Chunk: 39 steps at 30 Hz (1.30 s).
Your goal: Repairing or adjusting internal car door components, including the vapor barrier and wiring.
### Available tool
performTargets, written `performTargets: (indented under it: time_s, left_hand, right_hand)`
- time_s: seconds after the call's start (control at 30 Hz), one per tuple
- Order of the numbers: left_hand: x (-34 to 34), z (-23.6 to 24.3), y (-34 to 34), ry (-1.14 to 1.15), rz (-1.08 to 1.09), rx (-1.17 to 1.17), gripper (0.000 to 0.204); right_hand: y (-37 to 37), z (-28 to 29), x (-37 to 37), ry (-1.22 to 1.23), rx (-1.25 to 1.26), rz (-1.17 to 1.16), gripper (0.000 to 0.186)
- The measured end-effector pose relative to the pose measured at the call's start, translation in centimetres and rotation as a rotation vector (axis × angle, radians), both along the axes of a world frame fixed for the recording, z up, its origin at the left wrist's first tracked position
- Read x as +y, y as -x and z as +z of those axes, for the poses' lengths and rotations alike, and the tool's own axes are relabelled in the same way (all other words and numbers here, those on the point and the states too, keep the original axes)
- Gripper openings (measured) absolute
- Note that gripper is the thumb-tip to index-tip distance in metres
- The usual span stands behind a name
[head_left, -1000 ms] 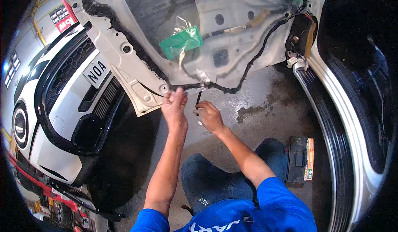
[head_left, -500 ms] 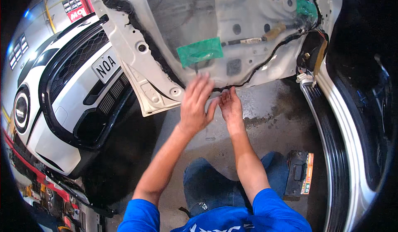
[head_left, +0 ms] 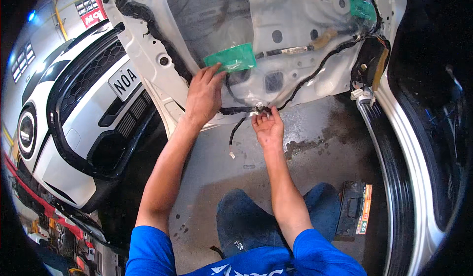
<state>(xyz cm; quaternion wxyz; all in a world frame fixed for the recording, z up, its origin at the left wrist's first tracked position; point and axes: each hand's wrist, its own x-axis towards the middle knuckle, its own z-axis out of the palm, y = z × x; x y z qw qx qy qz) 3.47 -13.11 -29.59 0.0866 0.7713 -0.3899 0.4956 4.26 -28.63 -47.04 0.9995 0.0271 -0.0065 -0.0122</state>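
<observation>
An opened car door has its inner side bare, covered by a clear plastic sheet stuck along a black sealant bead. My left hand lies against the sheet's lower left, fingers stretched out, the tips at the lower edge of a green tape patch. At the bottom edge of the sheet my right hand is closed, fingertips pinching the sheet's edge by the sealant. Between the hands, a short black cable with a small white connector hangs below the door.
A white car front stands close on the left. On the right runs the door sill. A dark flat box with an orange label lies on the concrete floor beside my right knee. Wiring hangs at the door's hinge side.
My left hand has moved left and up onto the sheet. My right hand has shifted slightly left and down along the bottom edge. The hanging cable has come into view.
</observation>
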Motion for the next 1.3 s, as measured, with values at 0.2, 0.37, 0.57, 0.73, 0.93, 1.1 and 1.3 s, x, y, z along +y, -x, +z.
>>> performTargets:
  time_s: [0.2,0.37,0.57,0.73,0.93,1.1,1.3]
  left_hand:
    - [0.1,-11.2,3.5,1.037,-0.339,0.43,0.007]
    - [-1.9,-15.0,2.7,0.365,-0.033,0.406,0.02]
    - [-3.2,-9.9,-5.2,0.547,-0.351,0.334,0.049]
    - [-3.1,1.7,-1.8,0.41,-0.011,0.173,0.022]
    - [-2.9,1.3,-4.7,0.314,0.065,0.58,0.043]
    - [-1.7,0.4,-7.9,0.316,-0.235,1.059,0.053]
    - [-4.1,2.9,-11.3,-0.313,0.224,1.238,0.036]
  right_hand:
    - [4.9,2.9,1.2,-0.118,-0.34,-0.042,0.038]
    - [6.6,5.8,1.7,0.048,-0.595,-0.059,0.041]
    - [8.3,14.1,1.8,0.572,-0.812,-0.183,0.04]
    - [7.4,22.7,-4.2,1.421,-0.842,-0.569,0.028]
    - [7.8,32.3,-6.7,1.621,-0.927,-0.367,0.041]
    - [10.7,31.9,-5.8,1.643,-1.138,-0.447,0.037]
    - [11.0,32.1,-6.0,1.731,-1.102,-0.458,0.035]
